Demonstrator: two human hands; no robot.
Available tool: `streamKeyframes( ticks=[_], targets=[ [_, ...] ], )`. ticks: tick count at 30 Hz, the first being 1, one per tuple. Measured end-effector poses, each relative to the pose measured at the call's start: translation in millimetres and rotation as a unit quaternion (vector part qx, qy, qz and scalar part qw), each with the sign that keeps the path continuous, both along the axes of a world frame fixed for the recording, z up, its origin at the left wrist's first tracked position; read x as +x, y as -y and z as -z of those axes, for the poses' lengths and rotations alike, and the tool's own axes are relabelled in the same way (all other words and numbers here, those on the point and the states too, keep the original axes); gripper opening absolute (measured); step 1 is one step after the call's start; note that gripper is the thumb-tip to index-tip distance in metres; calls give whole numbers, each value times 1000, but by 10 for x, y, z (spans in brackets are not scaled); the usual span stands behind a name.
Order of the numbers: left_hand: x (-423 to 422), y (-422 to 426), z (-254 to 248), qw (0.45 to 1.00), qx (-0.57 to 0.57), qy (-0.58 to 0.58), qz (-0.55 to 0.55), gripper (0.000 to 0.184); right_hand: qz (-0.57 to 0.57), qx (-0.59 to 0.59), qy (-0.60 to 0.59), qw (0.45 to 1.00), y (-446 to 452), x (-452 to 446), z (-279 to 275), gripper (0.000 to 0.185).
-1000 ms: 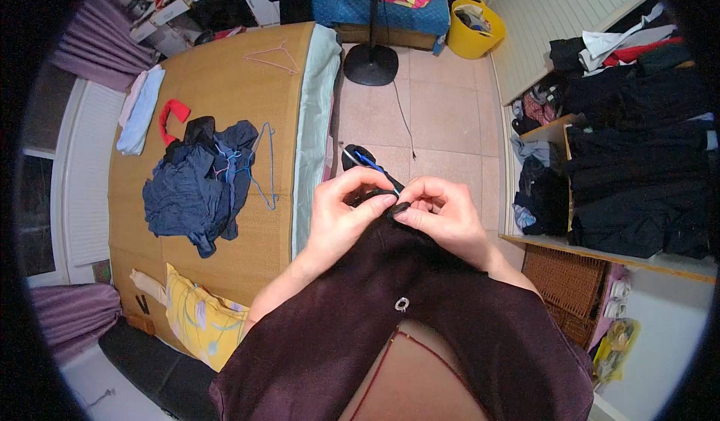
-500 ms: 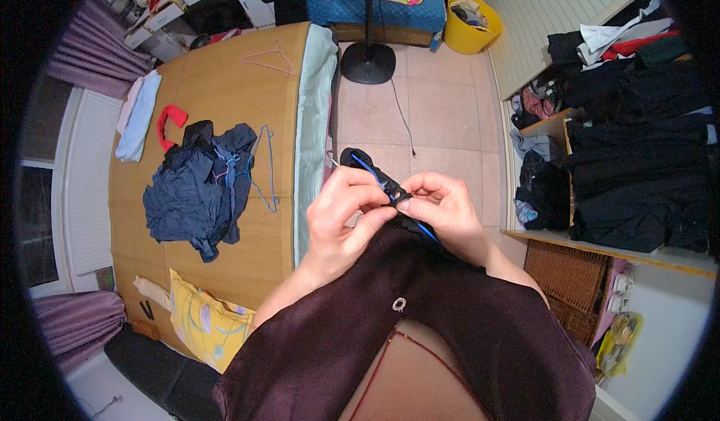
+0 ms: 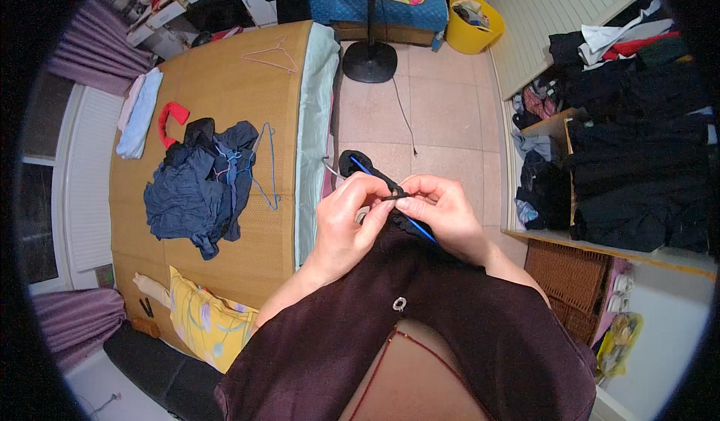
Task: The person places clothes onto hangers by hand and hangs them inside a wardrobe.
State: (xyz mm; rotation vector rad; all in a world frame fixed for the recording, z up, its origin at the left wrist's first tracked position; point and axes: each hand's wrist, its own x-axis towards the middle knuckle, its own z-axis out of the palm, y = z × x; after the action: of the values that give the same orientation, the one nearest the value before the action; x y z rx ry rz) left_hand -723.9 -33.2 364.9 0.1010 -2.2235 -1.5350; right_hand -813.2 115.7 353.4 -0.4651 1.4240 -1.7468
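Observation:
In front of my chest, both hands pinch a narrow black strip of a black garment (image 3: 351, 161), their fingertips almost touching. My left hand (image 3: 346, 215) is closed on it from the left, thumb against forefinger. From the right, my right hand (image 3: 444, 212) grips it the same way. A blue clothes hanger (image 3: 421, 230) runs slantwise through the garment, from upper left to lower right beneath my fingers. A pale curved hook (image 3: 328, 167) sticks out beyond my left hand. The garment's lower part merges with my dark top, so its extent is hidden.
Left is a bed with a woven mat (image 3: 225, 91), bearing a heap of dark blue clothes (image 3: 199, 188), a blue hanger (image 3: 271, 169) and a pink hanger (image 3: 271, 55). A black stand base (image 3: 369, 62) and a yellow basket (image 3: 474, 27) stand ahead. Open shelves of dark clothes (image 3: 637, 173) are right.
The pinched strip has turned from slanting to nearly level between my fingertips. My left hand has shifted slightly right, and the pale hook shows more.

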Motion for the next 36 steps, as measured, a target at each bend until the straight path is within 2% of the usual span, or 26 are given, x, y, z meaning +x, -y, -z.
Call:
streamKeyframes(
  ticks=[7,9,12,23,26,28,31,36],
  targets=[
    [5,-61,-8,999,42,-8,-5,12,4,-11,29,1000,-30,40,39,11],
    [-4,-60,27,999,-34,-25,-8,13,1,-9,40,999,-46,43,18,11],
    [-20,-74,-8,995,-86,-44,-12,15,-3,-15,58,998,-57,51,-32,11],
    [20,-112,-100,989,-143,-40,-30,17,21,-29,60,998,-91,50,-15,15],
    [31,-114,-77,985,-165,-28,-45,17,24,-7,-5,1000,-82,58,-24,13],
    [33,-115,-57,984,-169,-20,-51,16,27,-13,-98,995,-82,68,2,11],
    [26,-110,-21,983,-171,-33,-53,14,23,-16,-135,990,-92,63,8,10],
    [30,-99,-9,977,-200,-57,-36,14,29,-17,-77,996,-60,117,-103,7]
  ],
)
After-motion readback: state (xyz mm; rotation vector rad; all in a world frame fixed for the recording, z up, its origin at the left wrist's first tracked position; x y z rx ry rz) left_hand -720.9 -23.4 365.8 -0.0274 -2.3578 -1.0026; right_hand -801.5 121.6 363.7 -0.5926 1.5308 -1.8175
